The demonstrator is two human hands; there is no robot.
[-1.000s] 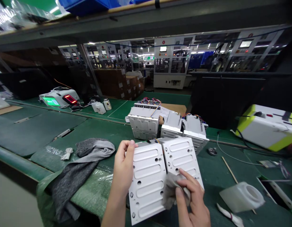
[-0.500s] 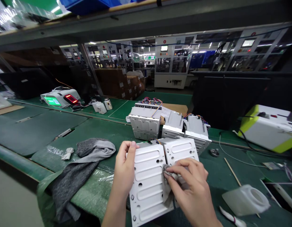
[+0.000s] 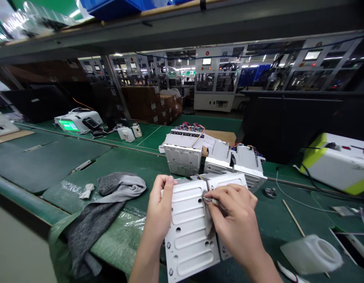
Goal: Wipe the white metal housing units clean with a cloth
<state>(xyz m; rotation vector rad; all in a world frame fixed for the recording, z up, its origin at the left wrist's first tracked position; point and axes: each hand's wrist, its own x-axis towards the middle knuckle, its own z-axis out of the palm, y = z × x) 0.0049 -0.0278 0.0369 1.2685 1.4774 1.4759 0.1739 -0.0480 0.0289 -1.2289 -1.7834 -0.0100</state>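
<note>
1. My left hand (image 3: pixel 159 208) is closed around the left edge of a white metal panel (image 3: pixel 190 236), which sits in front of me, angled over the green worktop (image 3: pixel 131 161).
2. My right hand (image 3: pixel 233 224) pinches a grey cloth (image 3: pixel 209 222) between thumb and fingers, pressing it onto the panel's upper middle, beside a second panel (image 3: pixel 226 182).
3. The panel looks stiff and fairly light, but thin. Its smooth painted face could slip under damp fingers, so I'd trust the long side edge over the face. The corners may be sharp.
4. Thin wires (image 3: pixel 198 177) show at the far end. They look fragile, so I'd keep my fingers off them.
5. Room is tight ahead, where wired metal units (image 3: pixel 183 151) stand close. There's more space left, toward a crumpled grey fabric (image 3: pixel 93 232), and right, toward a white plastic jug (image 3: pixel 311 253) and a wooden stick (image 3: pixel 292 222).
</note>
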